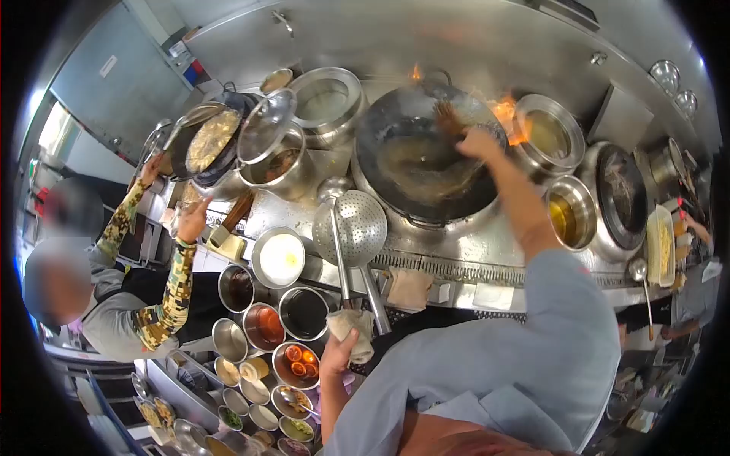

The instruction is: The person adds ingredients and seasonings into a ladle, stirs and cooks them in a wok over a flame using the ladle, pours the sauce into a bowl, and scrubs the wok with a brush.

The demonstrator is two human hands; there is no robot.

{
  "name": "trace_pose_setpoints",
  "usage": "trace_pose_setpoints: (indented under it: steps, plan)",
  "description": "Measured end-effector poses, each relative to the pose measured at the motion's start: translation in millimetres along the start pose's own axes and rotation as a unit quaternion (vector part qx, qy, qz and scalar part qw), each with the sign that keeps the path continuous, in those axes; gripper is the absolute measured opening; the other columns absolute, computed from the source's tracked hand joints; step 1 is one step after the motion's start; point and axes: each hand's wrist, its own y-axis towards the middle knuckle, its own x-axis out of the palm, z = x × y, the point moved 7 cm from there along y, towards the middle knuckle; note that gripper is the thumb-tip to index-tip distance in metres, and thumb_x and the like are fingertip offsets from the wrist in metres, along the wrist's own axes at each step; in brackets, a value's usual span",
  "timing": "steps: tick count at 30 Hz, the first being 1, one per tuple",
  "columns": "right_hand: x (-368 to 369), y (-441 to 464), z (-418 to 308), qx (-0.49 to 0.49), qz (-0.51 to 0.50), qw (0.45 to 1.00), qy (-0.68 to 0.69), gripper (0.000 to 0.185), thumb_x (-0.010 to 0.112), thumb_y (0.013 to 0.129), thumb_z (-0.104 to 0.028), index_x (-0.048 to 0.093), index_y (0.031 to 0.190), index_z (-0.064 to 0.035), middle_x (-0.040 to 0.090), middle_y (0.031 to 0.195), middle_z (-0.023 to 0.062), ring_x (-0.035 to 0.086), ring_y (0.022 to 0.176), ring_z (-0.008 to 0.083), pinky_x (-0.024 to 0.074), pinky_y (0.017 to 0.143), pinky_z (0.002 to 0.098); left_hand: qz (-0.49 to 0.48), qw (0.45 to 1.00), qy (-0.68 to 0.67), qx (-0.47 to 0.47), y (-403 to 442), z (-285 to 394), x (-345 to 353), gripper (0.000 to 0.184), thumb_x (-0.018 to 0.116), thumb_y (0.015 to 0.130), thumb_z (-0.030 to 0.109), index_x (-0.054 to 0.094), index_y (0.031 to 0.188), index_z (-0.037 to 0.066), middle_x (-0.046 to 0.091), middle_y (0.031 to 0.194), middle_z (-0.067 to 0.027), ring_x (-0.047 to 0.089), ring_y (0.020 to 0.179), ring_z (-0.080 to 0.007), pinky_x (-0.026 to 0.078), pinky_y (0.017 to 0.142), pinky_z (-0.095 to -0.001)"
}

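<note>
Closed round a brown bristle brush point(449, 120), my right hand point(479, 143) is over the right inner side of a large black wok point(388, 190). Murky liquid lies in the wok's bottom, and flames rise behind its right rim. My left hand point(338, 353) grips a folded pale cloth point(351, 330) near the front edge of the stove. The handle end of a metal ladle point(338, 251) runs into the cloth. Beside it a perforated strainer point(357, 228) rests with its handle pointing toward me.
At the left, a co-worker in camouflage sleeves point(171, 296) handles another wok point(179, 156). Sauce pots point(265, 327) crowd the left front. A pot of yellow oil point(570, 213) and a lidded pot point(620, 197) stand right. Flames point(503, 114) burn beside a steel pot point(549, 137).
</note>
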Motion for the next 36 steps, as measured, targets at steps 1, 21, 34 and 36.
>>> trace_pose_setpoints:
  steps: [1, 21, 34, 36]
  plan:
    - [13, -28, -33, 0.032, 0.051, 0.997, 0.038, 0.051, 0.062, 0.076, -0.039, 0.064, 0.120, -0.0133, 0.064, 0.116, 0.0186, 0.062, 0.108, 0.0348, 0.0481, 0.094, 0.0439, -0.008, 0.999, 0.045, 0.030, 7, 16, 9, 0.050, 0.066, 0.090, 0.027, 0.050, 0.130, 0.002, 0.061, 0.111, -0.0072, 0.058, 0.097, -0.0170, 0.048, 0.084, -0.0313]
    - [-27, -35, -97, -0.010, -0.020, 0.999, -0.029, 0.033, 0.057, 0.078, -0.024, 0.068, 0.102, -0.0051, 0.068, 0.105, 0.0197, 0.064, 0.100, 0.0368, 0.0518, 0.086, 0.0461, -0.048, 0.984, 0.169, 0.026, -1, 1, 4, 0.048, 0.065, 0.091, 0.026, 0.048, 0.129, 0.001, 0.061, 0.112, -0.0083, 0.058, 0.099, -0.0186, 0.047, 0.088, -0.0329]
    - [-2, -31, -111, -0.004, 0.012, 1.000, -0.019, 0.042, 0.061, 0.078, -0.034, 0.066, 0.113, -0.0115, 0.066, 0.110, 0.0204, 0.063, 0.104, 0.0361, 0.0498, 0.089, 0.0470, 0.001, 0.983, 0.181, 0.028, 17, 38, 25, 0.042, 0.064, 0.090, 0.021, 0.052, 0.125, 0.001, 0.061, 0.111, -0.0083, 0.057, 0.099, -0.0180, 0.047, 0.085, -0.0329]
    - [18, -62, -116, -0.047, -0.020, 0.999, -0.009, 0.045, 0.061, 0.079, -0.036, 0.063, 0.118, -0.0119, 0.065, 0.111, 0.0216, 0.062, 0.105, 0.0369, 0.0494, 0.090, 0.0475, -0.018, 0.978, 0.209, -0.016, 16, 30, 24, 0.044, 0.064, 0.090, 0.024, 0.052, 0.126, 0.001, 0.062, 0.109, -0.0081, 0.058, 0.099, -0.0170, 0.047, 0.085, -0.0323]
